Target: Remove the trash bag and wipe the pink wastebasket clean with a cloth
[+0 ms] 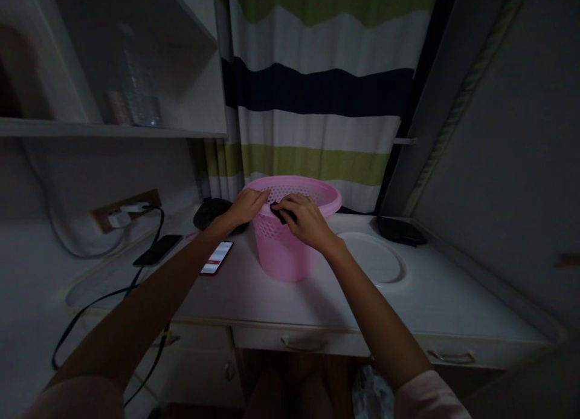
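Sleeves nearest — right hand pinches a slanting dark piece by the pink basket, left hand holding its rim just leftward.

pink basket | upright on desk | perforated near top | small black piece | at rim, partly hidden

A head-worn camera looks forward and down across the desk, a pink basket within arm's reach near center, a striped curtain beyond at twelve o'clock, a shelf at ten.
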### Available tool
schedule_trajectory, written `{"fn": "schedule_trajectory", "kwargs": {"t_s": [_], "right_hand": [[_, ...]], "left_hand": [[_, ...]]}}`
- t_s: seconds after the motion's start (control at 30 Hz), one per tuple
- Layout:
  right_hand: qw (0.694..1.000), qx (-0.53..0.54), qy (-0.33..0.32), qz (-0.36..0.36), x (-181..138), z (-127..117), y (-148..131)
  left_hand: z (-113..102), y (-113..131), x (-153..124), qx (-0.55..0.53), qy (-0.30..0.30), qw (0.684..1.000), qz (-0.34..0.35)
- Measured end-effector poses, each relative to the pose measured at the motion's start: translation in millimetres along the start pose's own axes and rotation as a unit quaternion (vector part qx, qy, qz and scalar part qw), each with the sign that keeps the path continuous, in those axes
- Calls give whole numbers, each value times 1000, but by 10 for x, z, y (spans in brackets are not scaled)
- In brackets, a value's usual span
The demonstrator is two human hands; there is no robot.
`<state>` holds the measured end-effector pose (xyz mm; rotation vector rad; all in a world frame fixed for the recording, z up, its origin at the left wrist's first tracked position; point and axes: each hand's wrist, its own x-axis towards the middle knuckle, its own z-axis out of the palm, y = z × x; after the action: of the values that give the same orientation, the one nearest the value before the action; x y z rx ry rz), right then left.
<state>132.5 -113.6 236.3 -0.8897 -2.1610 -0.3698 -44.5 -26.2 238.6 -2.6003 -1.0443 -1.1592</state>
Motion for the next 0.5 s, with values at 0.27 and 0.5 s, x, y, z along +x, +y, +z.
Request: {"fn": "schedule_trajectory", "kwargs": {"t_s": [0.27,0.5], "right_hand": [[995,96,35,7,-314,-251,417],[977,72,184,80,-290,-60,240]], "left_hand": [[49,15,-21,25,15,999,-26],[74,52,-25,76,25,997,-18]]}}
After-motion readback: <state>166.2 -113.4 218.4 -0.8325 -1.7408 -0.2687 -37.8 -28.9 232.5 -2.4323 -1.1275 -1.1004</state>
